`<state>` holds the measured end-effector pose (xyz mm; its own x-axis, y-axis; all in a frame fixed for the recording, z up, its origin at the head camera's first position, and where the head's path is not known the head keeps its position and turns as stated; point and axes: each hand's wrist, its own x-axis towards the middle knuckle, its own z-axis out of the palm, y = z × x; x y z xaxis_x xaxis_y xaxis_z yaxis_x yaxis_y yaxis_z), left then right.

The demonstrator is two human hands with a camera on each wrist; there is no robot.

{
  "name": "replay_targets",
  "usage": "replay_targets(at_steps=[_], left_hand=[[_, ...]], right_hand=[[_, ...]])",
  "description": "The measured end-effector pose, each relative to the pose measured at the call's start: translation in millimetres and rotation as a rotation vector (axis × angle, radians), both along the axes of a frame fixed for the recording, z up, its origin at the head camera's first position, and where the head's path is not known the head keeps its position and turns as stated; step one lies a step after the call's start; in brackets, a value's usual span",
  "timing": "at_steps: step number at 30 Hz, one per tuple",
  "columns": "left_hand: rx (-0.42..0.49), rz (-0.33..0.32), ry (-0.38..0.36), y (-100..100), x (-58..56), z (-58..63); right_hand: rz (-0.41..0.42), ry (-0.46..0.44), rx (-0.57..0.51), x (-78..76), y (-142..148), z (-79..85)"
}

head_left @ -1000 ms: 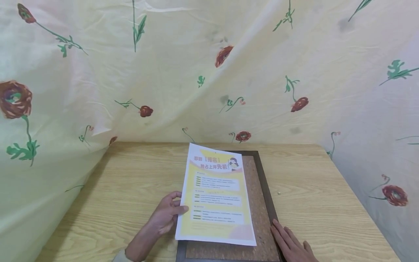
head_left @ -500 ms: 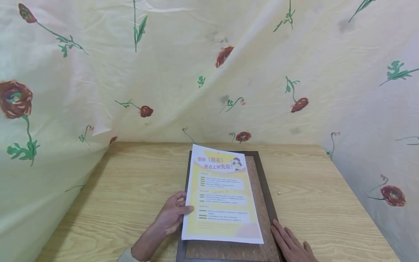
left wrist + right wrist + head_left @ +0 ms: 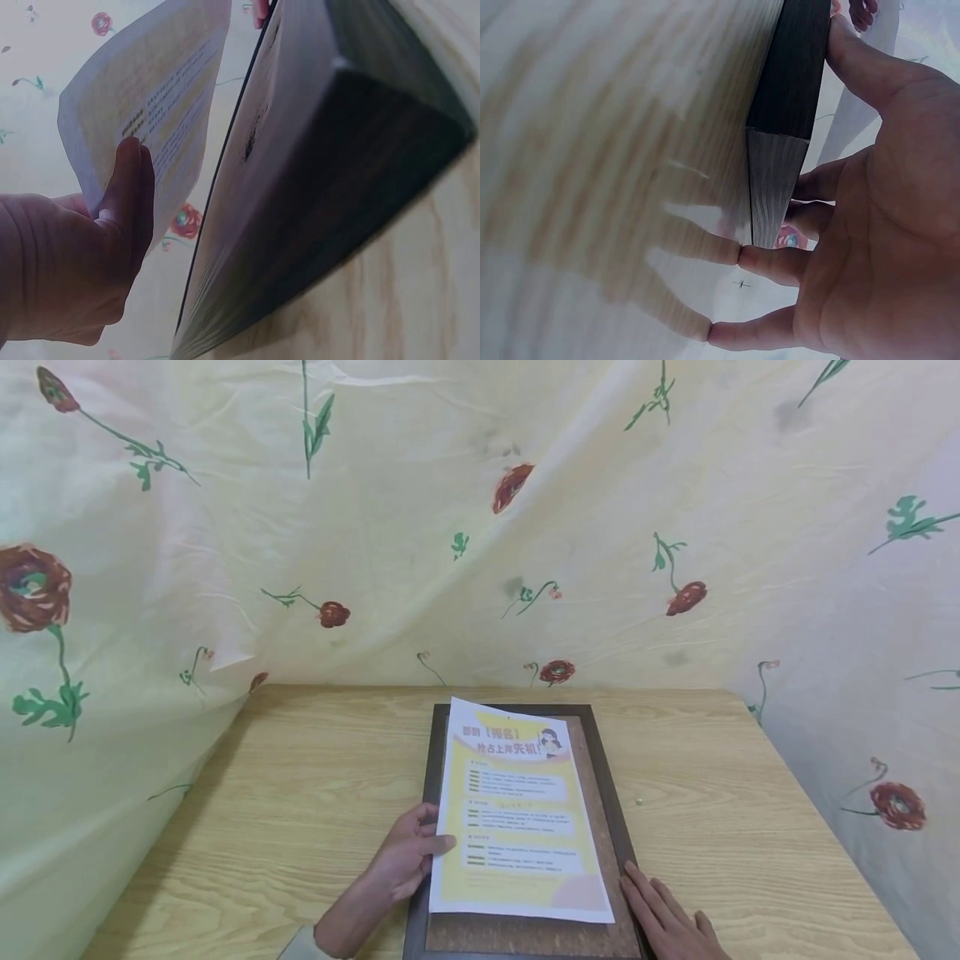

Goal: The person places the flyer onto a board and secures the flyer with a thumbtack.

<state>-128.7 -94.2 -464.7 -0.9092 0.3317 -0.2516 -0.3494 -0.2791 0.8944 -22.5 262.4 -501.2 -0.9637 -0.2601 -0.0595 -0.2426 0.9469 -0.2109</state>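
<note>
My left hand pinches a printed yellow and white flyer by its left edge, thumb on top. Under the flyer lies a cork board with a dark wooden frame. The left wrist view shows a gap between the sheet and the board's frame. At the board's near right corner, my right hand rests against the frame. In the right wrist view its fingers are extended, two fingertips touch the table, and the thumb lies along the frame.
The board lies on a light wood-grain table. A tiny pale round object sits right of the board. Behind the table and along both sides hangs a pale flowered cloth.
My left hand has carried the flyer rightward, and the flyer's far edge has come slightly nearer to me. More of the board's left frame shows. The right hand has stayed in place.
</note>
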Motion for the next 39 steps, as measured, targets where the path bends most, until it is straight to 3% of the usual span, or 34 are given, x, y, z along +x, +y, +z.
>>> replay_targets(at_steps=[25,39], left_hand=[[0.003,0.008,-0.064,17,4.1,-15.8],[0.014,0.006,-0.061,18,6.8,-15.0]], right_hand=[[0.018,-0.035,-0.016,-0.9,1,6.1],[0.018,-0.04,-0.019,-0.7,1,5.0]])
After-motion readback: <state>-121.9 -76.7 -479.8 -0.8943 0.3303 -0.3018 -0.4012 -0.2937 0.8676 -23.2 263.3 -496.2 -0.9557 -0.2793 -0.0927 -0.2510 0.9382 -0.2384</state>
